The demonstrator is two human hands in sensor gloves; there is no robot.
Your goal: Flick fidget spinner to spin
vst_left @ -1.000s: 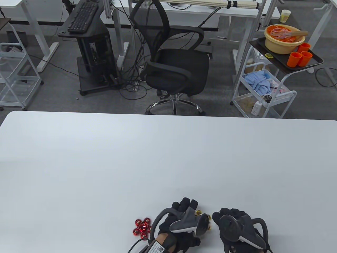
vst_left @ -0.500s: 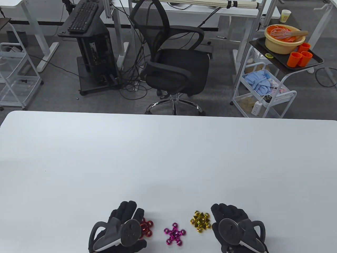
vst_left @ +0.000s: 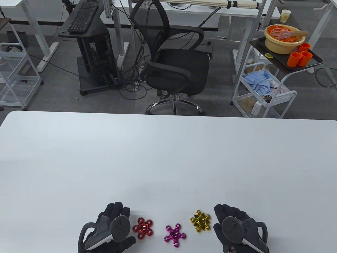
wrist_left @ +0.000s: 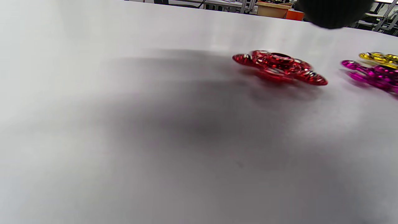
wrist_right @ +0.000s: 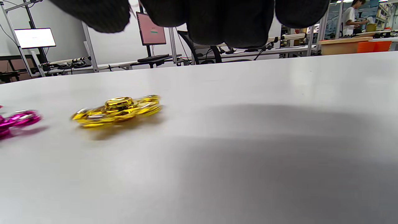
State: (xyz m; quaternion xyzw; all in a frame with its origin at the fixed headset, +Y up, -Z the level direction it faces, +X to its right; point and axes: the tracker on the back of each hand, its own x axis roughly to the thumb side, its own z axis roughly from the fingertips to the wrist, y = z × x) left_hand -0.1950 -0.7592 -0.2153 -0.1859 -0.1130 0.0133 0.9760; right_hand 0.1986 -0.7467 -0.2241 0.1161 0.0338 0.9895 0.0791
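Observation:
Three metallic fidget spinners lie in a row near the table's front edge: a red one (vst_left: 142, 228), a magenta one (vst_left: 175, 235) and a gold one (vst_left: 201, 220). My left hand (vst_left: 113, 212) hovers just left of the red spinner and holds nothing. My right hand (vst_left: 227, 212) hovers just right of the gold spinner and holds nothing. In the left wrist view the red spinner (wrist_left: 278, 67) lies flat with the magenta spinner (wrist_left: 371, 75) beyond it. In the right wrist view the gold spinner (wrist_right: 119, 110) looks slightly blurred, my fingertips (wrist_right: 211, 18) above it.
The white table (vst_left: 168, 158) stretches wide and bare beyond the spinners. Behind it stand a black office chair (vst_left: 175, 60) and a white cart (vst_left: 266, 89) carrying a bowl and orange cups.
My left hand has moved left from over the magenta and gold spinners to the left of the red one, uncovering all three. My right hand has barely moved.

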